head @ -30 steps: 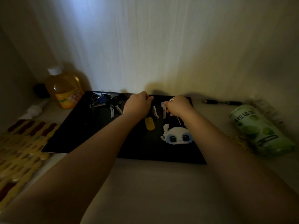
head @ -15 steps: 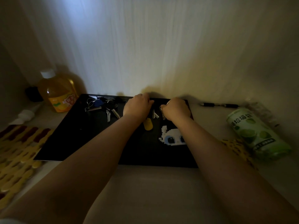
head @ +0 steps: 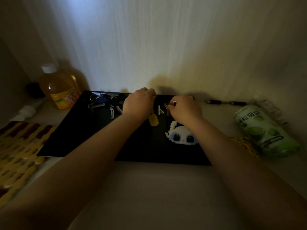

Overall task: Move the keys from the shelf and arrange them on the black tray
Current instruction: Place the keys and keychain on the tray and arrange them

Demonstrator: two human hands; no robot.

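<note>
A black tray lies flat against the back wall. On its far left lies a bunch of keys with a blue fob and a black car key. Near the tray's far middle, my left hand is curled with a yellow tag showing from beneath it. Two small silver keys lie between my hands. My right hand pinches a silver key with a small ring at its fingertips. A white pixel-bead rabbit charm rests on the tray beneath my right wrist.
An orange juice bottle stands at the tray's far left. A green roll lies on the right, a dark pen by the wall. A yellow and red patterned mat sits left. A small white bottle lies near it.
My right hand has shifted slightly right, with the key and ring now showing at its fingertips. My left hand stays over the yellow tag. The view has moved a little.
</note>
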